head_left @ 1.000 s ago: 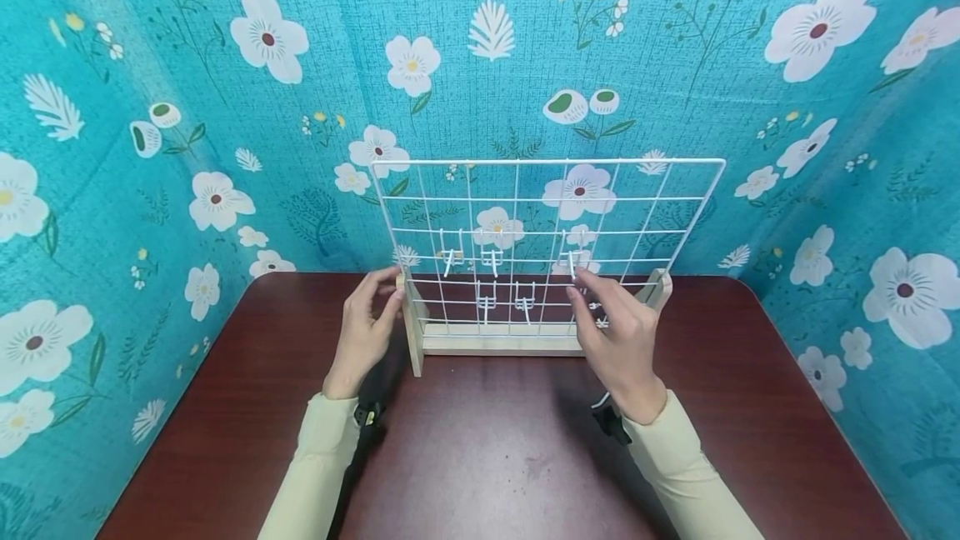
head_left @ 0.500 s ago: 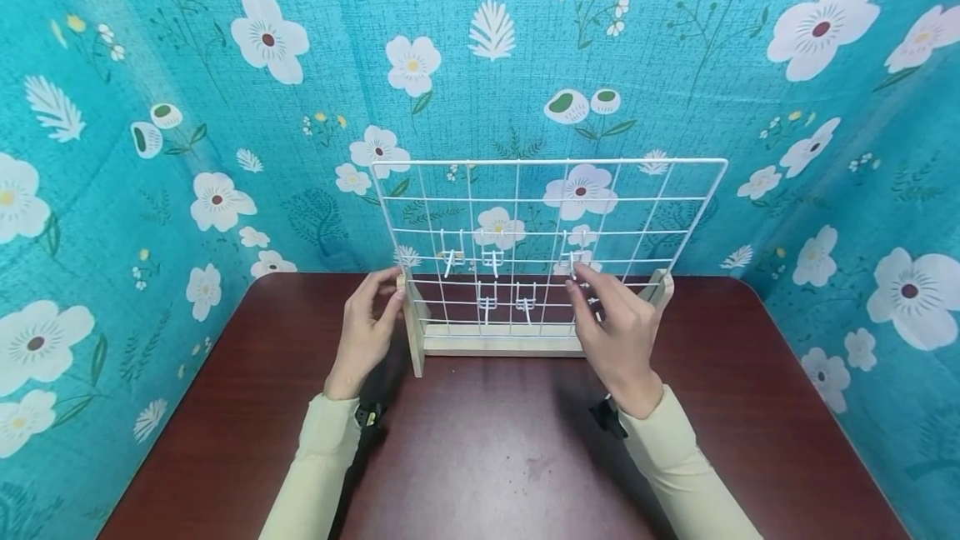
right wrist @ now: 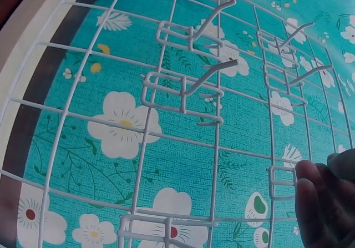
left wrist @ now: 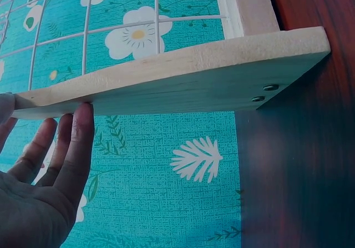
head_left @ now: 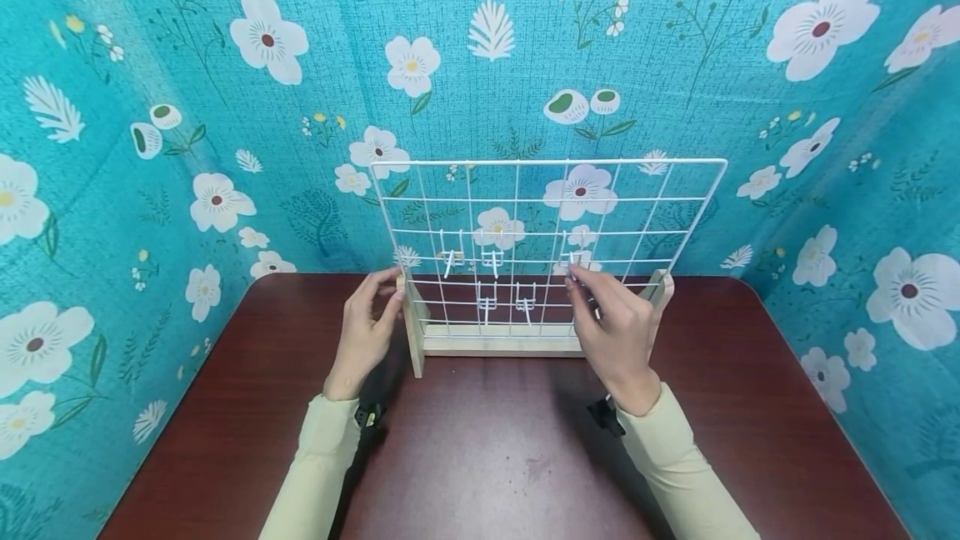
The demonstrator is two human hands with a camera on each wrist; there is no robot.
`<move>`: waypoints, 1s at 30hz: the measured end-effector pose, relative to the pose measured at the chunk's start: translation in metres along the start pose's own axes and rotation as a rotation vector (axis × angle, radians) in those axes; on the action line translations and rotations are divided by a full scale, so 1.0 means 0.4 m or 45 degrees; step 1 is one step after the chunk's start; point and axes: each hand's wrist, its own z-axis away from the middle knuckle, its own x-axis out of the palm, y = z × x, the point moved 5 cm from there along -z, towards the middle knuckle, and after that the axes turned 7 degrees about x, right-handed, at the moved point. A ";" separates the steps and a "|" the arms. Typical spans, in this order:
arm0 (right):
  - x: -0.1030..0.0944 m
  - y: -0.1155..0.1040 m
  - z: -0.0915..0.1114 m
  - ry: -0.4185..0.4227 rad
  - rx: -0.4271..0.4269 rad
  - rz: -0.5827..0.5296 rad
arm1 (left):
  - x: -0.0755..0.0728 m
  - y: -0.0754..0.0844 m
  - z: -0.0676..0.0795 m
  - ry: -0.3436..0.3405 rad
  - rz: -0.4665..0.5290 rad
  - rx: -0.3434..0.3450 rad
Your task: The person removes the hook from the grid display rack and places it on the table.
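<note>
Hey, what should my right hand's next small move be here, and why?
Probably ease the white hook gently down to check it is seated before letting go. The right hand seems to pinch it, and it appears to lie against the wire grid. The left hand touches the wooden side support, which may help steady the grid.

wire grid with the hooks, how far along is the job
Looks done: five hooks sit untouched on the wire grid. In hand: the right hand pinches a sixth hook on it while the left hand holds the wooden stand. Remaining, probably: letting go of both; whether more hooks follow isn't shown.
</note>
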 end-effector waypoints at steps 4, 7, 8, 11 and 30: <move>-0.001 0.000 0.000 -0.010 0.009 -0.013 | 0.000 -0.001 0.001 -0.003 0.003 -0.001; -0.002 -0.001 0.000 -0.014 0.006 -0.013 | 0.000 -0.002 0.001 -0.006 0.003 -0.005; -0.002 0.000 0.000 -0.011 0.006 -0.017 | 0.000 -0.002 0.002 -0.005 0.001 -0.007; -0.001 -0.001 0.000 -0.009 -0.002 -0.014 | 0.000 -0.002 0.003 -0.004 -0.006 -0.012; -0.009 -0.001 -0.016 0.110 -0.061 -0.014 | 0.001 0.002 0.002 0.003 0.012 -0.032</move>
